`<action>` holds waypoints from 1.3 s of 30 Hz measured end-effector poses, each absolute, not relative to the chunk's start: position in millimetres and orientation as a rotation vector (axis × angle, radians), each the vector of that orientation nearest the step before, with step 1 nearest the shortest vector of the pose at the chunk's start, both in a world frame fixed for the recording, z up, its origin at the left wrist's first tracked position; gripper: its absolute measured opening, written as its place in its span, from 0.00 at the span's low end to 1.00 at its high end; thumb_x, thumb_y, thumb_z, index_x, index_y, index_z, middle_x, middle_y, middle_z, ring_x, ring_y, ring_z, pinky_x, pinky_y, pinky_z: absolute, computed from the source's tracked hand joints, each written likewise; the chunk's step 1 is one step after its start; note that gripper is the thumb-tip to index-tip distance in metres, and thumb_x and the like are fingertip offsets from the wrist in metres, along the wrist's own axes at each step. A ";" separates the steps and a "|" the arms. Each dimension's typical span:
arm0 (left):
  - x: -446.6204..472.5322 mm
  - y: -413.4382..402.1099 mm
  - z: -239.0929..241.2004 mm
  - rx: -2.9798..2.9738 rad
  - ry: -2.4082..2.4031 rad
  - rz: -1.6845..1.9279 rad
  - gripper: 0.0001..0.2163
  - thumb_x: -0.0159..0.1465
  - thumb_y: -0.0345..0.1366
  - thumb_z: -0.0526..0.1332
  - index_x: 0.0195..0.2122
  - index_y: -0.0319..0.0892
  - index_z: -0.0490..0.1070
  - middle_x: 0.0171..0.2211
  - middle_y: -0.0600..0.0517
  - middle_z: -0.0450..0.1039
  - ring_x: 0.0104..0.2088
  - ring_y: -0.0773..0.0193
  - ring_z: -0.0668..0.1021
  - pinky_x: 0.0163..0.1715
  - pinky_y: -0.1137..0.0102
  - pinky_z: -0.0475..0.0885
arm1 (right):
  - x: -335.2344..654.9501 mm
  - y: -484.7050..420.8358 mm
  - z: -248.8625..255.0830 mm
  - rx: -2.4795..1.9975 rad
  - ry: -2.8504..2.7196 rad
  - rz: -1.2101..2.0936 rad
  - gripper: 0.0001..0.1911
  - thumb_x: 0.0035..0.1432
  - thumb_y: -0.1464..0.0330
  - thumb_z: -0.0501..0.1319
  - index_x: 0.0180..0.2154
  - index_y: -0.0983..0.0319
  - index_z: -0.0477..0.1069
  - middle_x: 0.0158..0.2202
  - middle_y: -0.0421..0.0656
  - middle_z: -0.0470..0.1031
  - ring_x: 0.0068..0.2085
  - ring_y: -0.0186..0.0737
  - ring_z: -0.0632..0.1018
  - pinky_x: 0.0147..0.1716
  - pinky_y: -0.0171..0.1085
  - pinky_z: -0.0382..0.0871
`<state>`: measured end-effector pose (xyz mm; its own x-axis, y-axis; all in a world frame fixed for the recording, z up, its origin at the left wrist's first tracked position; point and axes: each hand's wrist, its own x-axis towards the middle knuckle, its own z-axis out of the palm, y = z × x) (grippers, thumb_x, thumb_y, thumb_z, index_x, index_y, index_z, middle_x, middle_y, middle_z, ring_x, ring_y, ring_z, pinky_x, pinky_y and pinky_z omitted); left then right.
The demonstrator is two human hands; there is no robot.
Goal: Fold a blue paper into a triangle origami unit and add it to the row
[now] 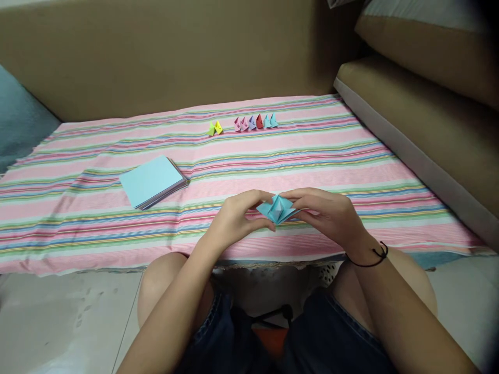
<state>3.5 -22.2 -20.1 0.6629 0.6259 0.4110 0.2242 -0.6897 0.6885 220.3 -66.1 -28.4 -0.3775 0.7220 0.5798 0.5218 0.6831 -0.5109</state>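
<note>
1. My left hand point(238, 214) pinches one side of a blue folded paper point(276, 209).
2. My right hand point(326, 209) pinches its other side.
3. I see it between both hands, near the striped cloth's point(331, 174) front edge.
4. A paper stack point(154, 182) lies to the left.
5. Small folded papers point(244, 124) sit behind.

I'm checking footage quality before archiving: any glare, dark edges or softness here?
Head view: glare whitens the floor tiles at lower left; the right edge darkens, black in the top corner; the brown backrest falls into shadow toward its right end; the small folded papers look soft, while the folded blue paper reads clearer.
</note>
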 end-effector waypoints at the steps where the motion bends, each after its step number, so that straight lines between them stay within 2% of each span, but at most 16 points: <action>1: 4.7 -23.4 -18.8 2.253 0.666 0.841 0.18 0.51 0.38 0.69 0.41 0.41 0.69 0.42 0.47 0.75 0.40 0.61 0.76 0.38 0.71 0.71 | 220.5 -65.7 -30.1 -0.953 -2.079 0.286 0.06 0.59 0.72 0.59 0.37 0.56 0.72 0.47 0.42 0.76 0.47 0.40 0.77 0.44 0.38 0.73; 2: 6.2 -24.6 -17.9 2.240 0.679 0.820 0.18 0.52 0.39 0.69 0.43 0.41 0.69 0.43 0.47 0.74 0.41 0.61 0.76 0.38 0.71 0.71 | 220.5 -65.3 -31.8 -0.951 -2.092 0.268 0.07 0.59 0.72 0.59 0.38 0.56 0.72 0.47 0.42 0.76 0.47 0.40 0.77 0.45 0.38 0.73; 5: 10.5 -27.1 -18.0 2.228 0.724 0.811 0.11 0.58 0.37 0.64 0.41 0.41 0.69 0.43 0.47 0.73 0.41 0.62 0.75 0.38 0.71 0.71 | 219.3 -64.8 -35.8 -0.964 -2.119 0.242 0.08 0.60 0.73 0.58 0.40 0.56 0.72 0.49 0.42 0.75 0.47 0.40 0.76 0.44 0.39 0.73; 7: 11.7 -27.3 -20.4 2.205 0.768 0.826 0.09 0.59 0.37 0.63 0.41 0.41 0.69 0.41 0.48 0.73 0.39 0.64 0.75 0.37 0.72 0.71 | 218.3 -64.9 -36.6 -0.980 -2.116 0.250 0.09 0.60 0.73 0.57 0.40 0.56 0.71 0.49 0.42 0.75 0.48 0.41 0.76 0.44 0.40 0.73; 12: 9.0 -23.8 -28.8 1.845 0.785 0.893 0.19 0.52 0.37 0.68 0.45 0.42 0.68 0.40 0.49 0.75 0.36 0.62 0.79 0.32 0.73 0.75 | 218.4 -64.9 -33.9 -0.996 -2.047 0.253 0.08 0.59 0.72 0.59 0.40 0.55 0.71 0.47 0.43 0.75 0.48 0.42 0.76 0.45 0.41 0.72; 16: 7.2 -21.5 -31.6 1.667 0.732 0.798 0.18 0.54 0.35 0.67 0.46 0.41 0.71 0.36 0.48 0.77 0.30 0.62 0.81 0.33 0.69 0.76 | 219.5 -64.0 -32.5 -1.002 -2.023 0.300 0.05 0.59 0.70 0.60 0.37 0.56 0.73 0.46 0.44 0.75 0.45 0.42 0.76 0.42 0.40 0.72; 20: 7.3 -20.5 -30.9 1.824 0.720 0.757 0.15 0.53 0.34 0.67 0.43 0.42 0.75 0.38 0.48 0.78 0.34 0.60 0.81 0.36 0.68 0.76 | 218.4 -62.5 -33.2 -1.005 -2.057 0.371 0.03 0.58 0.68 0.61 0.36 0.56 0.72 0.44 0.44 0.75 0.44 0.42 0.76 0.41 0.40 0.72; 23: 8.1 -20.6 -29.2 1.821 0.692 0.698 0.18 0.55 0.32 0.66 0.47 0.43 0.72 0.38 0.50 0.78 0.36 0.61 0.80 0.39 0.68 0.75 | 217.1 -61.4 -34.3 -1.026 -2.015 0.397 0.08 0.55 0.65 0.64 0.38 0.57 0.70 0.42 0.45 0.74 0.44 0.43 0.76 0.40 0.39 0.72; 25: 9.6 -21.4 -28.3 1.787 0.648 0.676 0.21 0.54 0.32 0.67 0.50 0.44 0.70 0.42 0.49 0.77 0.39 0.60 0.79 0.42 0.67 0.74 | 216.5 -61.2 -34.8 -1.035 -1.974 0.407 0.09 0.54 0.64 0.65 0.38 0.58 0.69 0.41 0.45 0.73 0.42 0.42 0.76 0.38 0.38 0.73; 28: 12.8 -23.5 -29.5 1.795 0.645 0.676 0.23 0.52 0.35 0.69 0.49 0.42 0.69 0.44 0.48 0.76 0.44 0.58 0.77 0.47 0.66 0.71 | 215.7 -61.8 -34.1 -1.036 -1.916 0.426 0.10 0.53 0.62 0.65 0.36 0.58 0.70 0.39 0.45 0.73 0.38 0.41 0.76 0.34 0.38 0.74; 30: 14.4 -24.4 -31.9 1.802 0.706 0.687 0.22 0.53 0.36 0.68 0.49 0.41 0.70 0.44 0.48 0.75 0.44 0.58 0.76 0.46 0.66 0.70 | 215.3 -62.4 -32.6 -1.031 -1.886 0.438 0.10 0.53 0.61 0.65 0.35 0.58 0.70 0.39 0.46 0.72 0.37 0.40 0.76 0.33 0.38 0.74; 34: 14.7 -23.8 -36.5 1.794 0.747 0.679 0.21 0.59 0.35 0.62 0.54 0.41 0.66 0.48 0.46 0.73 0.45 0.59 0.76 0.43 0.67 0.70 | 214.9 -61.8 -29.4 -1.020 -1.887 0.476 0.07 0.54 0.62 0.64 0.33 0.58 0.72 0.40 0.46 0.72 0.39 0.41 0.75 0.35 0.39 0.74; 39: 16.0 -24.0 -35.9 1.845 0.624 0.712 0.23 0.59 0.33 0.62 0.57 0.45 0.63 0.54 0.47 0.69 0.51 0.58 0.72 0.49 0.67 0.67 | 213.2 -59.9 -30.6 -1.008 -1.904 0.454 0.04 0.54 0.65 0.65 0.33 0.57 0.72 0.40 0.45 0.73 0.44 0.44 0.74 0.44 0.44 0.71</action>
<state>16.0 -24.0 -35.9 0.6909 0.6978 0.1892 0.0960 -0.3479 0.9326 213.2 -59.9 -30.6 -0.2567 0.7961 0.5480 0.4631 0.5990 -0.6533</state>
